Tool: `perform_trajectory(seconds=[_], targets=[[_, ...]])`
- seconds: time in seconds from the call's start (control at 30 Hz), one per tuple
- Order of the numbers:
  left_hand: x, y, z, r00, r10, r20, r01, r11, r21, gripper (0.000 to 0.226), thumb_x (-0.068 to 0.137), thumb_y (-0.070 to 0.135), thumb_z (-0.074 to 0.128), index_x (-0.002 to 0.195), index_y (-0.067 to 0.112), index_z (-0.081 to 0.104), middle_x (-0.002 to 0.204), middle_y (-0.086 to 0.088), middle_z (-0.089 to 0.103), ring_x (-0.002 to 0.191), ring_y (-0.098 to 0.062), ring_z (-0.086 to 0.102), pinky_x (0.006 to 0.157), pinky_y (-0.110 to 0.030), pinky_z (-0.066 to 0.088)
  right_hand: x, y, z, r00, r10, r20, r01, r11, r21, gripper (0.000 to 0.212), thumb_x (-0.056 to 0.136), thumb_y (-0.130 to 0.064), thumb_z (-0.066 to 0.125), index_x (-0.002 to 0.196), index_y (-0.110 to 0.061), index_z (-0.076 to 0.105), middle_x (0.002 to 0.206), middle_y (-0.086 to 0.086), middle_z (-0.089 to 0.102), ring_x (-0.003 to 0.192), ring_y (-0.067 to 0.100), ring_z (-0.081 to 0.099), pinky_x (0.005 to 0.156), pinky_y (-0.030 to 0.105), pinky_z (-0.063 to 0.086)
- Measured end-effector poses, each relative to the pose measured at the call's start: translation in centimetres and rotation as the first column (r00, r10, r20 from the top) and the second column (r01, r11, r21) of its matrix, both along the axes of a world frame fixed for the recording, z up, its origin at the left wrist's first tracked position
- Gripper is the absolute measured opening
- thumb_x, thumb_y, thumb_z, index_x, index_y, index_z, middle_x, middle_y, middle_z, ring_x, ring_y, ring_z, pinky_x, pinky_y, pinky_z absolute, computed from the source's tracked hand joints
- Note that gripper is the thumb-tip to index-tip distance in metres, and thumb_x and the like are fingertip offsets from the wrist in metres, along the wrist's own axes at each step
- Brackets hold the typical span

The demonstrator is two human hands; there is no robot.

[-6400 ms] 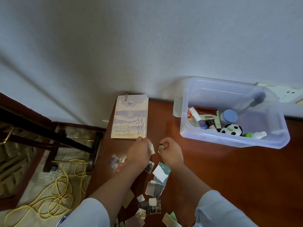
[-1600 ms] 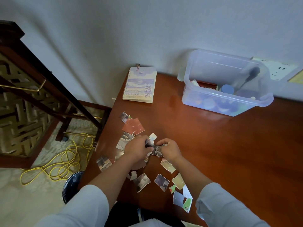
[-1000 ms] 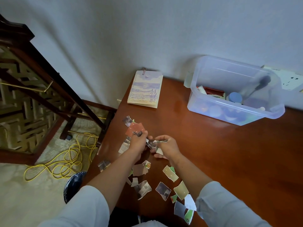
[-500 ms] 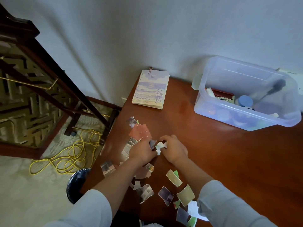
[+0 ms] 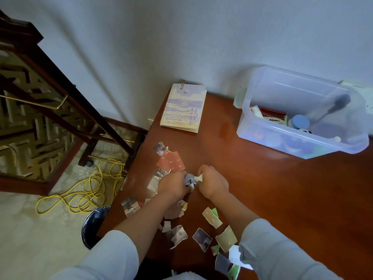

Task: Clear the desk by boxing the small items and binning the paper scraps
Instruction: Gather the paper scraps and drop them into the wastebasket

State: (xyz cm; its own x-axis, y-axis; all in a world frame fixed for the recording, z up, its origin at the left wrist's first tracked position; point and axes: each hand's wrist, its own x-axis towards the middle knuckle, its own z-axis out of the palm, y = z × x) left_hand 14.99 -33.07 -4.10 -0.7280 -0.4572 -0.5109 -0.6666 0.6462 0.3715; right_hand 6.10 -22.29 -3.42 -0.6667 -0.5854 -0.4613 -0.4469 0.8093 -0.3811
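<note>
Your left hand (image 5: pixel 173 184) and right hand (image 5: pixel 214 182) sat close together low over the desk (image 5: pixel 282 199), fingers curled, both pinching one small wad (image 5: pixel 190 179) of torn paper between them. More paper scraps (image 5: pixel 212 218) lay loose on the wood round and under your forearms, a red piece (image 5: pixel 170 161) just beyond the left hand. Such paper should be feather-light, limp and easily torn; flat pieces cling to a polished top, so take them at a lifted edge or sweep them into a bunch. The bin (image 5: pixel 94 225) stood on the floor beside the desk's left edge, partly hidden by it; the box (image 5: pixel 282 143), holding small items, sat well apart at the far right by the wall. Your fingertips were hidden behind the knuckles, the nearest scraps were cut off at the view's lower edge, and the box's contents blurred behind its cloudy wall.
</note>
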Motion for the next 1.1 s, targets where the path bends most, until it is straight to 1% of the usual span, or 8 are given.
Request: perform_trajectory(seconds=[0.13, 0.23, 0.3, 0.37, 0.5, 0.77, 0.87, 1.1], targets=[[0.1, 0.1, 0.0, 0.999, 0.042, -0.005, -0.042, 0.998, 0.043, 0.013, 0.085, 0.038, 0.054, 0.086, 0.025, 0.055, 0.087, -0.002, 0.065, 0.085, -0.026, 0.064, 0.073, -0.034, 0.052, 0.2, 0.5, -0.3, 1.0, -0.009, 0.01, 0.01, 1.0, -0.025, 0.015, 0.091, -0.032, 0.062, 0.102, -0.024, 0.057, 0.103, -0.001, 0.059, 0.087, 0.02, 0.058, 0.061, 0.028, 0.043], [0.6, 0.3, 0.7, 0.977, 0.206, -0.046, -0.195, 0.965, 0.175, 0.017, 0.09, 0.034, 0.049, 0.08, 0.022, 0.05, 0.083, -0.004, 0.062, 0.083, -0.025, 0.06, 0.071, -0.034, 0.046, 0.7, 0.7, -0.4, 0.958, -0.187, 0.218, 0.224, 0.962, -0.157, 0.022, 0.092, -0.034, 0.061, 0.078, -0.021, 0.049, 0.073, -0.002, 0.055, 0.064, 0.016, 0.052, 0.052, 0.027, 0.035], [0.9, 0.3, 1.3, 0.928, 0.364, -0.081, -0.325, 0.896, 0.301, 0.019, 0.093, 0.031, 0.047, 0.077, 0.02, 0.046, 0.078, -0.005, 0.059, 0.08, -0.025, 0.058, 0.069, -0.034, 0.042, 1.1, 0.5, 0.4, 0.795, -0.362, 0.486, 0.513, 0.829, -0.222, 0.022, 0.092, -0.021, 0.059, 0.074, -0.016, 0.046, 0.061, 0.005, 0.053, 0.047, 0.016, 0.044, 0.044, 0.026, 0.031], [1.4, 0.4, 1.8, 0.845, 0.527, -0.089, -0.447, 0.788, 0.423, 0.019, 0.095, 0.028, 0.043, 0.077, 0.023, 0.045, 0.071, -0.002, 0.053, 0.071, -0.022, 0.053, 0.066, -0.033, 0.039, 1.8, 0.3, 1.5, 0.562, -0.402, 0.723, 0.708, 0.685, -0.17, 0.014, 0.09, -0.009, 0.057, 0.08, -0.013, 0.048, 0.067, 0.013, 0.059, 0.044, 0.016, 0.046, 0.04, 0.022, 0.027], [3.3, -0.1, 2.8, 0.708, 0.701, -0.078, -0.563, 0.629, 0.536, 0.021, 0.096, 0.024, 0.042, 0.08, 0.015, 0.053, 0.069, -0.003, 0.053, 0.062, -0.017, 0.049, 0.056, -0.027, 0.036, 4.0, -0.5, 3.5, 0.375, -0.268, 0.887, 0.735, 0.669, -0.108, 0.004, 0.095, -0.012, 0.055, 0.098, -0.013, 0.054, 0.078, 0.007, 0.069, 0.054, 0.014, 0.055, 0.051, 0.023, 0.033], [11.1, -3.7, 4.4, 0.429, 0.903, -0.012, -0.7, 0.341, 0.627, 0.016, 0.084, 0.022, 0.057, 0.073, 0.011, 0.057, 0.063, -0.005, 0.054, 0.061, -0.021, 0.052, 0.062, -0.028, 0.048, 10.8, -5.6, 4.8, 0.313, -0.211, 0.926, 0.689, 0.721, -0.069, 0.006, 0.1, -0.011, 0.047, 0.098, -0.013, 0.052, 0.072, 0.008, 0.059, 0.048, 0.014, 0.053, 0.035, 0.017, 0.032], [15.2, -6.0, 4.9, 0.398, 0.916, -0.047, -0.697, 0.335, 0.634, 0.024, 0.091, 0.013, 0.051, 0.068, 0.01, 0.051, 0.056, -0.002, 0.047, 0.054, -0.015, 0.044, 0.042, -0.014, 0.038, 14.3, -8.0, 5.3, 0.326, -0.21, 0.922, 0.66, 0.749, -0.063, 0.009, 0.1, -0.009, 0.045, 0.093, -0.012, 0.051, 0.075, 0.01, 0.058, 0.051, 0.016, 0.054, 0.036, 0.019, 0.037], [25.8, -13.1, 4.9, 0.33, 0.944, -0.019, -0.706, 0.26, 0.659, 0.02, 0.093, 0.018, 0.05, 0.074, 0.012, 0.055, 0.058, 0.0, 0.048, 0.049, -0.015, 0.039, 0.048, -0.025, 0.029, 23.8, -15.5, 4.8, 0.29, -0.216, 0.933, 0.656, 0.754, -0.029, 0.013, 0.101, -0.014, 0.046, 0.112, -0.009, 0.052, 0.087, 0.014, 0.065, 0.065, 0.02, 0.064, 0.048, 0.026, 0.052]])
